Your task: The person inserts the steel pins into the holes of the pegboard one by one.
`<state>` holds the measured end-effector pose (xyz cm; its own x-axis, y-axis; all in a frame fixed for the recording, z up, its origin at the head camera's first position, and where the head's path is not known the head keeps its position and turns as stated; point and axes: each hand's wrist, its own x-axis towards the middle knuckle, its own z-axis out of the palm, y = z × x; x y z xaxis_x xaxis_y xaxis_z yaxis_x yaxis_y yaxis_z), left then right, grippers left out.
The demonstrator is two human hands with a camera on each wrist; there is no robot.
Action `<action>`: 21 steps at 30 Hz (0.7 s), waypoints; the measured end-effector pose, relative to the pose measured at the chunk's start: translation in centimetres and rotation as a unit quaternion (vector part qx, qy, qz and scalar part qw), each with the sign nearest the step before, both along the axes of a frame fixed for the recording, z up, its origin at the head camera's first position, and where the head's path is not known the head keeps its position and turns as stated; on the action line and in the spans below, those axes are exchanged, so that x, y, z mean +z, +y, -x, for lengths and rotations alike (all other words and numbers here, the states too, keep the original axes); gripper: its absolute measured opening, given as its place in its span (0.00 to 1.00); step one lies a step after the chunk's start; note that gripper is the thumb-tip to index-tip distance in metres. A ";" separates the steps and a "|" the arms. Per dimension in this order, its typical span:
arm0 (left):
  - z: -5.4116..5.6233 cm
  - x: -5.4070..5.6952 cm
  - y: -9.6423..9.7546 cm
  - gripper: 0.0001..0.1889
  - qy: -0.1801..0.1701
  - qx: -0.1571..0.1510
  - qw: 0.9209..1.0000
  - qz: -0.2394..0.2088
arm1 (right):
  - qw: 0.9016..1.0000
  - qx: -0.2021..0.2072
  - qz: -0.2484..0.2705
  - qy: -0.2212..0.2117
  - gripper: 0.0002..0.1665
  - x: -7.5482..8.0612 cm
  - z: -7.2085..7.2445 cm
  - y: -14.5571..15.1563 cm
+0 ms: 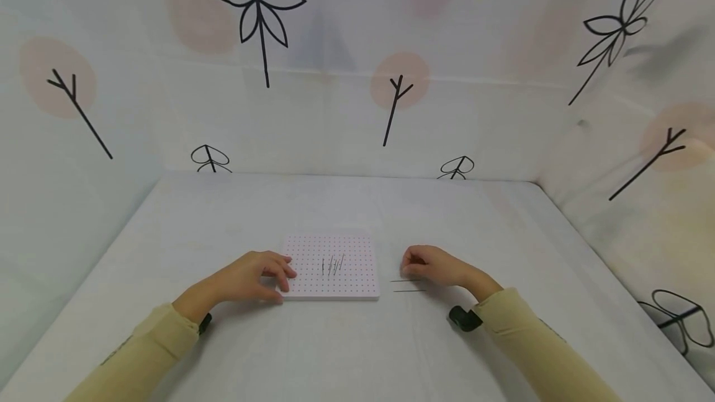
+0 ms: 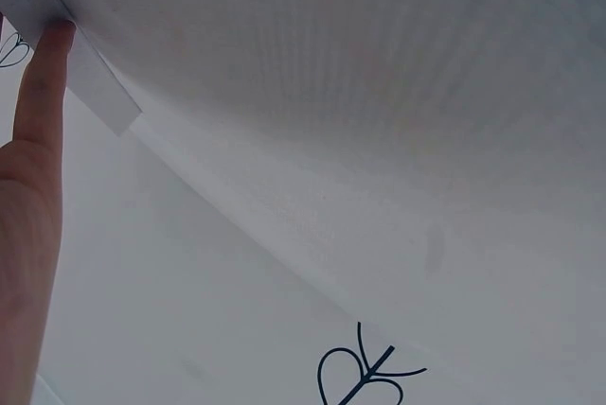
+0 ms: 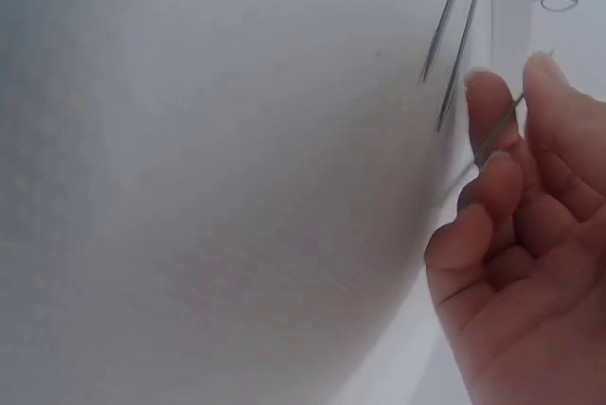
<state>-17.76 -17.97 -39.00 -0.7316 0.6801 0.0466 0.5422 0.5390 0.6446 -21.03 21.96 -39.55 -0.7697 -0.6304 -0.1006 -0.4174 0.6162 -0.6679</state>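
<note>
A white board [image 1: 357, 281] printed with a grid of small dots lies flat on the table, with several thin dark needles [image 1: 336, 264] at its middle. My left hand [image 1: 254, 278] rests at the board's left edge, fingertips on its top and thumb by the front corner. In the left wrist view a straight finger [image 2: 43, 93] presses against the board's side [image 2: 102, 93]. To the right of the board, my right hand [image 1: 438, 265] pinches a thin metal needle [image 3: 505, 126] between thumb and index finger, other fingers curled. Two similar needles [image 3: 461, 50] lie close beside that hand.
A white cloth [image 1: 357, 352] covers the table. Pale hangings [image 1: 335, 123] with black plant drawings and pastel blotches enclose the back and sides. A dark device [image 1: 465, 319] is strapped at the right wrist, and another [image 1: 205, 324] shows at the left.
</note>
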 end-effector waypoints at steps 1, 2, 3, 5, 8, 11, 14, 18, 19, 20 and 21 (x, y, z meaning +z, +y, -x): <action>0.0 0.0 0.0 0.08 -0.001 0.000 1.000 0.000 | 1.000 -0.004 0.007 0.005 0.02 0.1 0.0 -0.1; 0.0 0.0 0.0 0.08 -0.001 0.001 1.000 0.000 | 1.000 -0.008 0.014 0.009 0.02 0.1 -0.1 -0.1; 0.0 0.0 0.0 0.08 -0.001 0.001 1.000 0.000 | 1.000 -0.014 0.021 0.011 0.02 0.2 -0.1 -0.2; 0.1 -0.1 0.0 0.08 -0.002 0.002 1.000 0.001 | 0.999 -0.025 0.031 0.009 0.02 0.4 -0.1 -0.4; 0.1 -0.2 0.0 0.08 -0.004 0.003 1.000 0.001 | 0.998 -0.040 0.049 0.001 0.04 0.5 -0.1 -0.6; 0.1 -0.3 0.0 0.08 -0.005 0.002 1.000 0.000 | 0.996 -0.052 0.071 -0.004 0.05 0.5 -0.1 -0.9; 0.1 -0.3 0.0 0.08 -0.005 0.003 1.000 0.000 | 0.994 -0.056 0.092 0.006 0.04 0.6 -0.2 -1.2; 0.1 -0.3 0.0 0.08 -0.003 0.002 1.000 -0.002 | 0.991 -0.055 0.121 0.017 0.04 0.7 -0.3 -1.8; 0.1 -0.3 0.1 0.08 -0.005 0.004 1.000 -0.001 | 0.990 -0.053 0.129 0.019 0.03 0.7 -0.3 -1.9; 0.1 -0.3 0.1 0.08 -0.007 0.005 1.000 0.000 | 0.989 -0.051 0.136 0.021 0.03 0.7 -0.3 -2.1; 0.1 -0.2 0.1 0.08 -0.009 0.006 1.000 0.001 | 0.988 -0.047 0.144 0.022 0.03 0.7 -0.3 -2.2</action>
<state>-17.85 -17.88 -39.25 -0.7399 0.6719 0.0320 0.5245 0.5465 0.6529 -20.74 19.80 -38.89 -0.8258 -0.5535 0.1082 -0.4006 0.4405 -0.8034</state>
